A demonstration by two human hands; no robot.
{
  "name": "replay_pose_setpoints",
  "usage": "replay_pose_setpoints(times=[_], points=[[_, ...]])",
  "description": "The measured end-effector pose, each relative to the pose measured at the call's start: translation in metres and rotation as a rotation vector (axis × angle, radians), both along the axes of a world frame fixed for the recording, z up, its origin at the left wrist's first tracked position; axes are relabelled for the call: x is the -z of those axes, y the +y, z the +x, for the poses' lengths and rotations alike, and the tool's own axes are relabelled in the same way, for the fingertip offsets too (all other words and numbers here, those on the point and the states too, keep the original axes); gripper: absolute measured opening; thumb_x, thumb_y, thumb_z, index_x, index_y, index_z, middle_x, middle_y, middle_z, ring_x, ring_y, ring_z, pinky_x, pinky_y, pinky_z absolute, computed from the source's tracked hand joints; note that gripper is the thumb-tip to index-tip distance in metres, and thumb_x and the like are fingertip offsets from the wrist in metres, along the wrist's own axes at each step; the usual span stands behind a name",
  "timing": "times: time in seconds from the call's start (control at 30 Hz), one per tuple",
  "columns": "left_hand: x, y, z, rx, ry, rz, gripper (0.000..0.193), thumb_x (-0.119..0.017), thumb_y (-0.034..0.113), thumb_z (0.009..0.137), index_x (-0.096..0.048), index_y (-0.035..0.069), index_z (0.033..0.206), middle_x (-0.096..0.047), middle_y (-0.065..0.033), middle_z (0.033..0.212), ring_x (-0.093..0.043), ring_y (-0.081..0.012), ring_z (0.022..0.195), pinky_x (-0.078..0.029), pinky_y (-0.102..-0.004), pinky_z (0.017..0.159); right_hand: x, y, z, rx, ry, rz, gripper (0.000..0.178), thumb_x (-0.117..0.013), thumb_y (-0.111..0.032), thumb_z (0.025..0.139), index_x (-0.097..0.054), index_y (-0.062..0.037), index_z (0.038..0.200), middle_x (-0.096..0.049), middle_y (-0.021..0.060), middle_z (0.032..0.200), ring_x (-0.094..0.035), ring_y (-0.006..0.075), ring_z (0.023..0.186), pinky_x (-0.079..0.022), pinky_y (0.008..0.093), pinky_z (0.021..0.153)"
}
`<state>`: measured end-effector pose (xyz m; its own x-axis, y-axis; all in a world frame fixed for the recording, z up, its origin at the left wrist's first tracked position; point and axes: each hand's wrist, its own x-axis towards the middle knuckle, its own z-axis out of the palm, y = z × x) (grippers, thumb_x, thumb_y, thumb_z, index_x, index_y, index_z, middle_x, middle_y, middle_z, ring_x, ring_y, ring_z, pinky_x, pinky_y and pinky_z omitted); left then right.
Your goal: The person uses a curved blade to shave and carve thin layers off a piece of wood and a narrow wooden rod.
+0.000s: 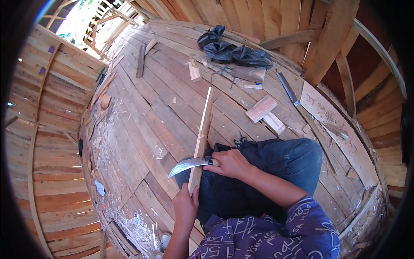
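And there was the right grip, wrapped round the handle of a curved knife, its blade crossing over a pale wooden stick! Down at the near end, the left grip clutched that stick, which ran up and away past the lap. Beyond, a black plastic bag slumped near the plank wall, a wood block lay on the floor, and shavings littered the left side!

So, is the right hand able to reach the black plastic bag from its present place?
Probably not as things stand: the right hand is holding the knife, and the black plastic bag lies well ahead, beyond the legs.
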<state>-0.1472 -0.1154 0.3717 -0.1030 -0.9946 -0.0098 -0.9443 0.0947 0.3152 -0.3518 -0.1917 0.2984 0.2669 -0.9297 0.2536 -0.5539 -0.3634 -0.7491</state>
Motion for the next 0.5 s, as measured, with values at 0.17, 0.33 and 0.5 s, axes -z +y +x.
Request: replay_pose_setpoints(times=[0.17,0.33,0.5], points=[[-0.005,0.002,0.009,0.007,0.026,0.012,0.027,-0.067,0.023,0.092,-0.056,-0.001,0.090,-0.061,-0.0250,0.068,-0.063,-0.0440,0.065,-0.049,-0.0487,0.057,0.012,-0.049,-0.037,0.171,0.517,-0.209,0.035,-0.060,-0.033,0.090,-0.064,-0.0020,0.074,-0.067,0.0196,0.075,-0.064,0.0367,0.056,-0.052,0.0454,0.055],[-0.003,-0.005,0.014,-0.003,0.040,-0.050,0.026,-0.067,0.023,0.092,-0.055,-0.001,0.089,-0.061,-0.0244,0.068,-0.063,-0.0440,0.065,-0.049,-0.0485,0.057,0.003,-0.079,-0.164,0.860,-0.293,-0.046,0.040,-0.061,-0.031,0.096,-0.059,0.0038,0.075,-0.053,0.0147,0.058,-0.049,0.0183,0.056,-0.043,0.0396,0.055],[0.000,-0.009,0.001,0.017,0.028,0.026,0.026,-0.067,0.022,0.092,-0.055,-0.001,0.090,-0.061,-0.0239,0.070,-0.063,-0.0441,0.066,-0.049,-0.0497,0.058,0.001,-0.024,-0.086,0.507,-0.338,0.191,0.041,-0.070,-0.036,0.090,-0.062,0.0032,0.085,-0.058,0.0205,0.064,-0.055,0.0224,0.059,-0.047,0.0404,0.059]])
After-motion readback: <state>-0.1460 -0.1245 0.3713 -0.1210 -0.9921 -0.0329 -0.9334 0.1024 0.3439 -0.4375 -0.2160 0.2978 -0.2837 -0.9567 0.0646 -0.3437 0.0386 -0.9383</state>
